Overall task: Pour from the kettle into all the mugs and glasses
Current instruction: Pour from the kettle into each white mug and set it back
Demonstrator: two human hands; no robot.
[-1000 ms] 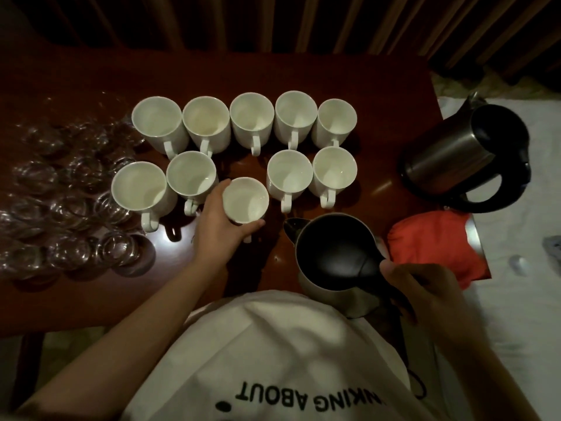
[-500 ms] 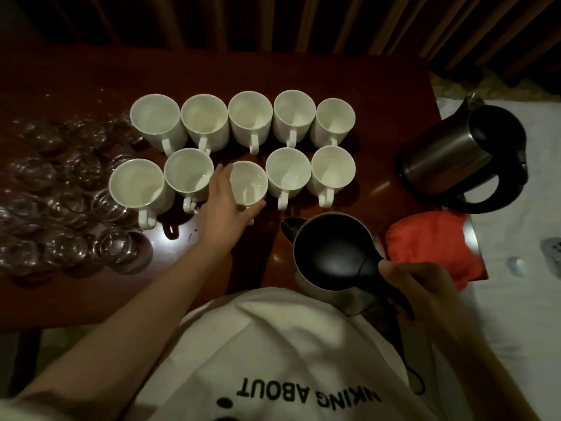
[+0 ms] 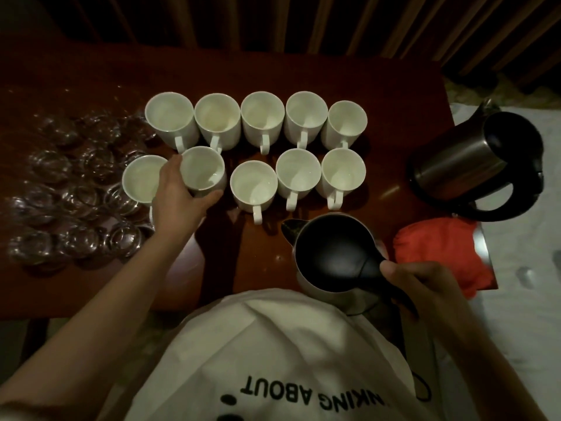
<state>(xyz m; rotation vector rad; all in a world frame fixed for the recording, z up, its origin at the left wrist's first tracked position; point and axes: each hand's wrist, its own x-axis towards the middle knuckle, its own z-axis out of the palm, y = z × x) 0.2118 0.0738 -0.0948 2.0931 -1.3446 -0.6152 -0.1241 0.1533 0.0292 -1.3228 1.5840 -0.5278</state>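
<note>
My left hand wraps a white mug in the front row of mugs, 2nd from the worktop's left edge: fingers curl round its left side, thumb on the near side, w/ the next mug touching the back of my hand. My right hand grips the black handle of the kettle at the worktop's near edge, right of centre, lid off, spout aimed at the mugs, fingers clenched round the handle. Glasses crowd the left edge; a 2nd kettle sits by the right edge, red cloth at the near-right corner.
</note>
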